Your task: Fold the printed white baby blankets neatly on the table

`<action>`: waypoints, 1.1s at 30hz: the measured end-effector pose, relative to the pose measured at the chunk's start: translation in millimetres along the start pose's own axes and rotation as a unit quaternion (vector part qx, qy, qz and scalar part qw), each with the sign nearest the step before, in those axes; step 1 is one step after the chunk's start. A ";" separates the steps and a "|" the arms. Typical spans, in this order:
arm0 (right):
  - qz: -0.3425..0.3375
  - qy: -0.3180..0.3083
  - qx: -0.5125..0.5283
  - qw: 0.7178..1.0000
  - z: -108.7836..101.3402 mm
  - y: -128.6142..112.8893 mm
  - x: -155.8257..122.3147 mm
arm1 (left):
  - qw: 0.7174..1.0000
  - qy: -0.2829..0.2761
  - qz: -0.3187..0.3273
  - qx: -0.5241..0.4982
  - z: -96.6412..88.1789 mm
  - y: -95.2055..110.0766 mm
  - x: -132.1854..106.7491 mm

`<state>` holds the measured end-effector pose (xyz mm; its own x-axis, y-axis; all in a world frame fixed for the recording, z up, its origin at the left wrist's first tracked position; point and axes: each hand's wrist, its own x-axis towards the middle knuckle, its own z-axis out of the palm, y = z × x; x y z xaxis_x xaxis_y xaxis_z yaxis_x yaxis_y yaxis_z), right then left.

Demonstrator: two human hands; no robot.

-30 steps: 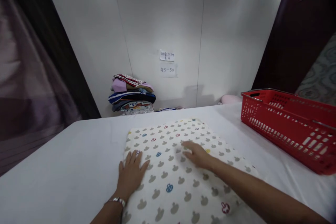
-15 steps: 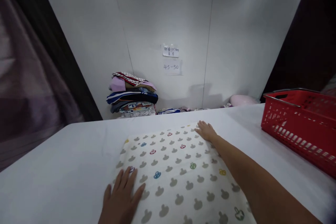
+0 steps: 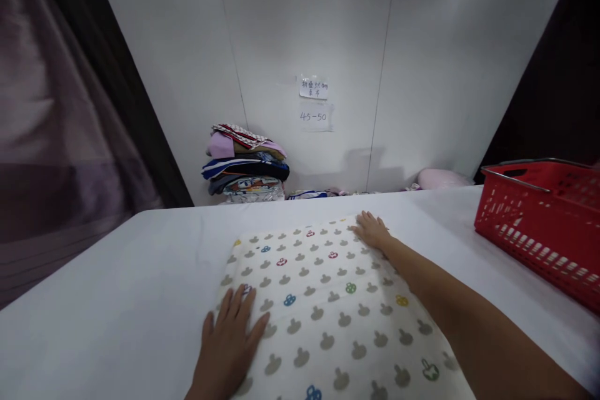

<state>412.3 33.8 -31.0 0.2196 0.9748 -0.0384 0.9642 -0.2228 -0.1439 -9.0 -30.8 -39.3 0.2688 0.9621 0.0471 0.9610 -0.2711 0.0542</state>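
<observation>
Since a second ago, the right hand (image 3: pixel 372 230) has gone from over the middle of the cloth (image 3: pixel 328 300) to its far right corner, while the left hand (image 3: pixel 227 347) has stayed on the left edge. The cloth lies spread on the desk (image 3: pixel 112 306), its near end running out of view, with the basket (image 3: pixel 529 215) well apart to the right and the pile (image 3: pixel 246 169) beyond the far edge.

Both hands lie palm down. The left fingers are spread wide, thumb out over the print; the right fingers are slightly parted at the corner. Neither shows a grip on anything.

For hands placed like this, light, even pressure would probably serve best: the left as a steady anchor, the right drawing outward so the fabric stays taut without dragging askew. What looks like a faint crease crosses the middle and deserves a slow pass. Pressing too hard at the corner could skew the far edge.
</observation>
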 end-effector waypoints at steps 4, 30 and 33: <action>-0.033 0.035 -0.004 0.999 7.4 -4.5 -37.3 | 1.000 0.015 0.009 -0.013 1.4 0.0 0.7; 0.097 -0.012 -0.004 0.995 -1.7 56.3 -182.6 | 0.998 0.025 0.029 -0.054 -12.7 10.4 -1.7; 0.119 -0.006 -0.011 0.993 0.6 76.9 -213.0 | 0.998 0.017 0.029 -0.056 -15.9 13.0 -1.8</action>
<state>439.6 -190.9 -34.5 0.4408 0.8940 -0.0799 0.8879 -0.4473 -0.1073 1.9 -36.5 -22.8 0.3188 0.9439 0.0865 0.9305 -0.3290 0.1608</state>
